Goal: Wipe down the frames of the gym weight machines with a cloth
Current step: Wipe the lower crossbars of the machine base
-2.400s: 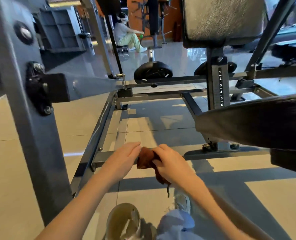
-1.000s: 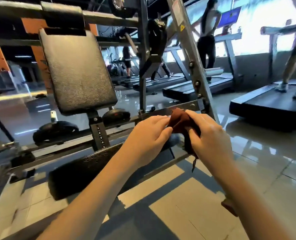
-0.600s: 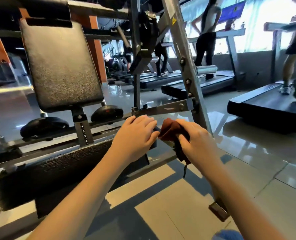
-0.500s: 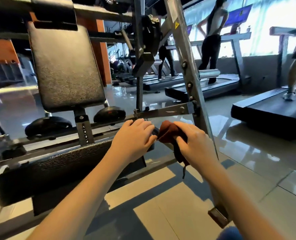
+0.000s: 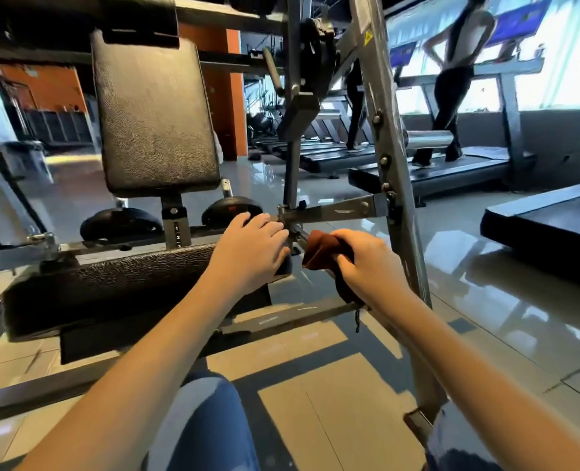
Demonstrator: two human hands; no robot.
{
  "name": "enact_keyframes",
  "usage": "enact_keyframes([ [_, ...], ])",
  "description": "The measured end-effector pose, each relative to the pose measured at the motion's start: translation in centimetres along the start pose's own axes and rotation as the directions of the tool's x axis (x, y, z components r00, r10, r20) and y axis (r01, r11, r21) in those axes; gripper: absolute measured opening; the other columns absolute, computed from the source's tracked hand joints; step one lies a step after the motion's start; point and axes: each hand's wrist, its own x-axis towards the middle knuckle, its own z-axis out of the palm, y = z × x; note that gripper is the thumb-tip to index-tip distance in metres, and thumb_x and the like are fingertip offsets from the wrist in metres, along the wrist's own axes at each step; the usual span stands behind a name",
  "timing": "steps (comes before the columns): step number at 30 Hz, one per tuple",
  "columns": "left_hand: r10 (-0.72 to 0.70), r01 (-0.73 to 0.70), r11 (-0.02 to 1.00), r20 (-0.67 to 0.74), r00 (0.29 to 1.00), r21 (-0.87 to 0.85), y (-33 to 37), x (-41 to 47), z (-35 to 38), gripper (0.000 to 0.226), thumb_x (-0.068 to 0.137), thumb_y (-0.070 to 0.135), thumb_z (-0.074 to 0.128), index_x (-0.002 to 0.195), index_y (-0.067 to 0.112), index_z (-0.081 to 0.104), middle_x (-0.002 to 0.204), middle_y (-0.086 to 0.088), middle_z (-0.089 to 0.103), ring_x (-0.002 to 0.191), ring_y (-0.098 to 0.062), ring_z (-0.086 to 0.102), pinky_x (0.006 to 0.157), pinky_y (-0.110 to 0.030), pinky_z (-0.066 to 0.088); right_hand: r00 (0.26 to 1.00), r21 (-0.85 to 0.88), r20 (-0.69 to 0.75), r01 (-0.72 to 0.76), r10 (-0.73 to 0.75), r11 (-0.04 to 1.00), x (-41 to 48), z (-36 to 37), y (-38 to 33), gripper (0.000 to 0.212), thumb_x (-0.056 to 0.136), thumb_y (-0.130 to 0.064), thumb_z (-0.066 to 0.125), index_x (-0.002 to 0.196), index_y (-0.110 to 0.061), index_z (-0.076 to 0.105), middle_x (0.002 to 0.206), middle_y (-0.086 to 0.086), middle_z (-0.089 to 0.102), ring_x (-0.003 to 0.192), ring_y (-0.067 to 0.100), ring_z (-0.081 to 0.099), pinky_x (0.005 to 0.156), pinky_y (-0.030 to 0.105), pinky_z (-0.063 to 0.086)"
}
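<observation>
Head view: glossy grey tiled floor (image 5: pixel 485 317) of a gym, black treadmills (image 5: pixel 451 168) behind. The right hand (image 5: pixel 372 263) grips a bunched rust-brown cloth (image 5: pixel 322 251) against a grey steel frame bar (image 5: pixel 298 234). The left hand (image 5: pixel 251 253) rests, fingers loosely bent, on the black padded seat (image 5: pixel 112 283). Both sit much as half a second ago. A slanted grey steel upright (image 5: pixel 394 164) stands just beyond the right hand.

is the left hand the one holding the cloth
No, the right hand grips the brown cloth against the frame, while the left hand rests on the end of the black seat pad.
</observation>
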Motion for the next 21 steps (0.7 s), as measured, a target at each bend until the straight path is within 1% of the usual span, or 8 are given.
enact_keyframes([
  [5,0.047,-0.052,0.994,0.055,0.997,0.093,2.7,0.9,0.6,0.051,0.103,0.043,0.027,0.141,0.015,0.043,0.147,-0.002,0.044,0.142,-0.024,0.028,0.114,-0.041,0.017,0.997,0.005,0.073,-0.013,0.012,1.000,0.2,0.7,2.5,0.031,0.095,-0.018,0.055,0.125,-0.023,0.059,0.116,-0.001,0.064,0.104,0.019,0.059,0.075,0.028,0.045],
  [8,0.043,-0.056,0.989,0.097,0.994,0.136,4.7,2.4,2.0,0.055,0.103,0.044,0.026,0.145,0.011,0.037,0.149,-0.007,0.041,0.141,-0.027,0.029,0.115,-0.042,0.019,0.995,-0.006,0.099,-0.023,0.023,1.000,0.4,1.6,5.2,0.034,0.094,-0.017,0.055,0.127,-0.023,0.058,0.117,0.000,0.064,0.107,0.020,0.058,0.081,0.031,0.048],
  [11,0.054,-0.068,0.991,0.121,0.991,0.119,6.4,4.8,4.4,0.053,0.103,0.041,0.028,0.145,0.009,0.037,0.147,-0.009,0.041,0.138,-0.028,0.032,0.115,-0.044,0.020,0.989,-0.053,0.141,-0.048,0.055,0.997,1.6,3.7,8.5,0.036,0.094,-0.021,0.055,0.129,-0.027,0.056,0.122,-0.001,0.063,0.110,0.022,0.058,0.085,0.037,0.051],
  [13,0.079,-0.083,0.996,0.159,0.984,0.018,7.7,6.5,7.2,0.049,0.102,0.037,0.032,0.142,0.011,0.040,0.145,-0.007,0.043,0.137,-0.027,0.033,0.115,-0.043,0.020,0.978,-0.091,0.199,-0.051,0.069,0.995,2.7,5.6,10.7,0.036,0.095,-0.023,0.055,0.130,-0.027,0.055,0.124,-0.001,0.062,0.111,0.023,0.058,0.086,0.040,0.052],
  [15,0.065,-0.028,0.988,0.243,0.968,-0.152,8.8,7.9,10.9,0.044,0.100,0.035,0.037,0.140,0.017,0.042,0.145,-0.002,0.044,0.135,-0.023,0.036,0.114,-0.042,0.025,0.953,-0.121,0.294,-0.031,0.066,0.992,3.6,7.7,12.9,0.034,0.096,-0.023,0.053,0.130,-0.026,0.054,0.125,0.001,0.061,0.112,0.023,0.058,0.088,0.040,0.051],
  [17,0.049,0.036,0.969,0.335,0.941,-0.243,9.3,9.2,14.6,0.042,0.098,0.031,0.045,0.138,0.018,0.043,0.144,-0.001,0.045,0.133,-0.021,0.037,0.112,-0.038,0.028,0.926,-0.166,0.372,-0.002,0.064,0.986,4.3,9.6,15.0,0.033,0.098,-0.022,0.051,0.130,-0.025,0.053,0.126,0.002,0.059,0.112,0.024,0.057,0.085,0.038,0.050],
  [20,0.033,0.183,0.915,0.517,0.855,-0.360,9.2,11.5,17.8,0.046,0.103,0.029,0.040,0.146,0.014,0.036,0.153,-0.004,0.036,0.139,-0.022,0.033,0.113,-0.038,0.029,0.892,-0.212,0.443,0.009,0.088,0.977,4.8,11.3,17.6,0.031,0.099,-0.022,0.048,0.130,-0.023,0.052,0.124,0.003,0.058,0.111,0.026,0.056,0.077,0.037,0.046],
  [21,0.026,0.213,0.901,0.537,0.843,-0.378,9.2,12.2,18.6,0.047,0.104,0.030,0.037,0.148,0.013,0.034,0.154,-0.005,0.034,0.140,-0.022,0.032,0.113,-0.037,0.030,0.884,-0.207,0.459,0.007,0.091,0.978,4.8,11.9,18.2,0.030,0.099,-0.022,0.049,0.128,-0.022,0.052,0.123,0.003,0.058,0.111,0.026,0.056,0.076,0.038,0.046],
])
